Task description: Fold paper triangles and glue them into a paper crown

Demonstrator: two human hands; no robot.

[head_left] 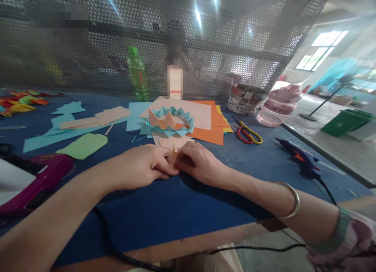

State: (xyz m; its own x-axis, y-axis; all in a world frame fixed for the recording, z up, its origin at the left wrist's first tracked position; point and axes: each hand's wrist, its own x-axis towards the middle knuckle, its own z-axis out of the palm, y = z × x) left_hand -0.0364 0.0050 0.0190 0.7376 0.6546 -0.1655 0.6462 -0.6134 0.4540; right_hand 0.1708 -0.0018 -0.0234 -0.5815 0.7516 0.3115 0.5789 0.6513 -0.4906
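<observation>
My left hand [143, 164] and my right hand [201, 162] meet on the blue table [164, 209], fingers pinched together on a small folded piece of peach paper [174, 156]. Only a little of that piece shows between the fingertips. Just beyond the hands lies a ring of folded blue and peach paper points [170, 121], resting on peach paper sheets [194, 113] and orange paper sheets [211, 133]. A silver bangle [292, 199] sits on my right wrist.
Scissors with red and yellow handles [249, 134] and a blue glue gun [302, 160] lie to the right. A green bottle [137, 74], a woven basket [246, 98] and a pink container [277, 107] stand at the back. Paper scraps [84, 144] lie left, by a magenta object [38, 182].
</observation>
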